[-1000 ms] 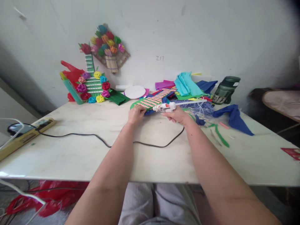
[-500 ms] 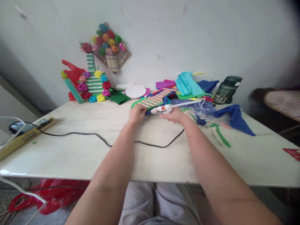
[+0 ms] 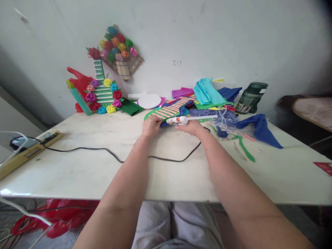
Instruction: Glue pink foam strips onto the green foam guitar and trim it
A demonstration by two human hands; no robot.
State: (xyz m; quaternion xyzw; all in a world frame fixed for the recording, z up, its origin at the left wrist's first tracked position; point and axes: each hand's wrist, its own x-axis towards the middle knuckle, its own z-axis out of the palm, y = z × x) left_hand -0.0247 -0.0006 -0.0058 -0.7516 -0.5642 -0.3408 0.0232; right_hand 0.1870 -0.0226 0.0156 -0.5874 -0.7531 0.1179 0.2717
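A green guitar-shaped cutout (image 3: 166,112) with pink strips across it lies at the middle of the table, its neck pointing back right. My left hand (image 3: 151,126) has its fingers closed at the near left edge of the cutout. In my right hand (image 3: 192,127) is a white hot glue gun (image 3: 177,120), its nozzle pointing left toward the cutout's near edge and my left fingers. A long pale glue stick (image 3: 203,117) juts out of the gun's rear. The fingertips of my left hand are partly hidden from view.
A black cord (image 3: 178,160) snakes across the table from a yellow power strip (image 3: 31,152). Behind stand a flower-decorated guitar craft (image 3: 103,90) and a dark green bottle (image 3: 251,98). Blue crepe paper (image 3: 260,128), purple-blue shreds (image 3: 225,118) and green scraps (image 3: 246,150) lie at the right.
The glue gun has tipped slightly, its glue stick now lower and nearly level. My right hand has shifted a little; my left hand stays at the cutout's edge.
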